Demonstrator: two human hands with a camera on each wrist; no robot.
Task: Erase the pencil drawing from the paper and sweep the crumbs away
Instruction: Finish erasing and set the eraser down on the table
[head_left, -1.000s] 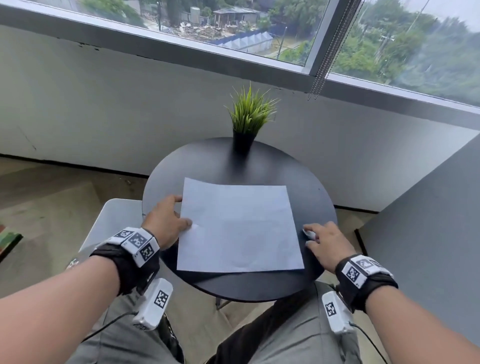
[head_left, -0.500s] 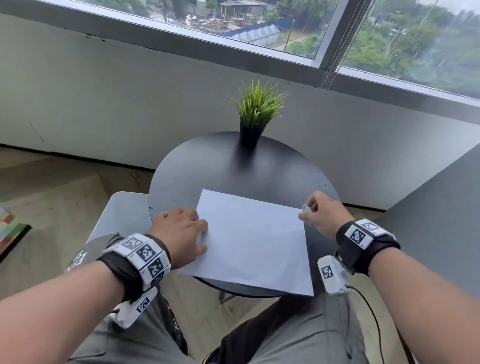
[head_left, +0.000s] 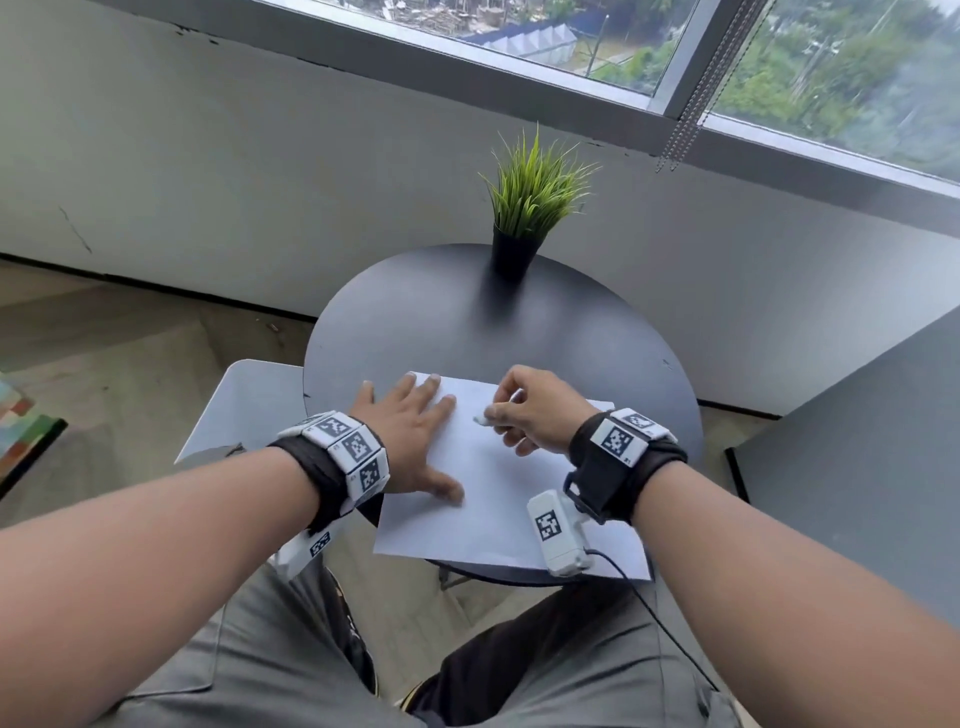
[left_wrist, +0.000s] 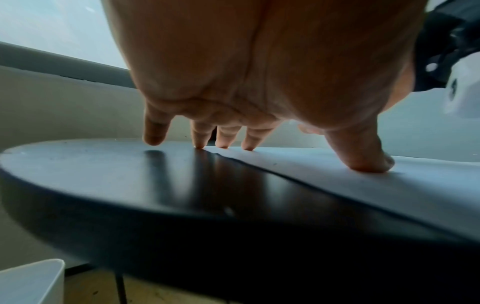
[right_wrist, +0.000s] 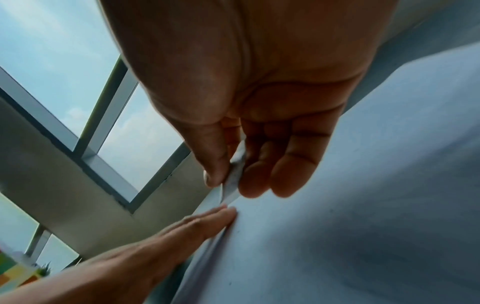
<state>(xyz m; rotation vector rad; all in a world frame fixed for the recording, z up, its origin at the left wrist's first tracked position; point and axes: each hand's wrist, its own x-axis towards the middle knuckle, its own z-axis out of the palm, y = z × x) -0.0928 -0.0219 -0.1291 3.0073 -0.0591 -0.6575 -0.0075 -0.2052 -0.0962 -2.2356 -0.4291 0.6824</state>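
Where the white paper lies on the near part of the round black surface, its near edge hangs over the rim. It is pressed flat by the left hand — fingers straight and spread. A small white eraser is pinched by the right hand just above the paper. A potted plant is seen at the far edge.

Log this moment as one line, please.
left hand: flat on paper | right hand: pinches eraser over paper | table: plant
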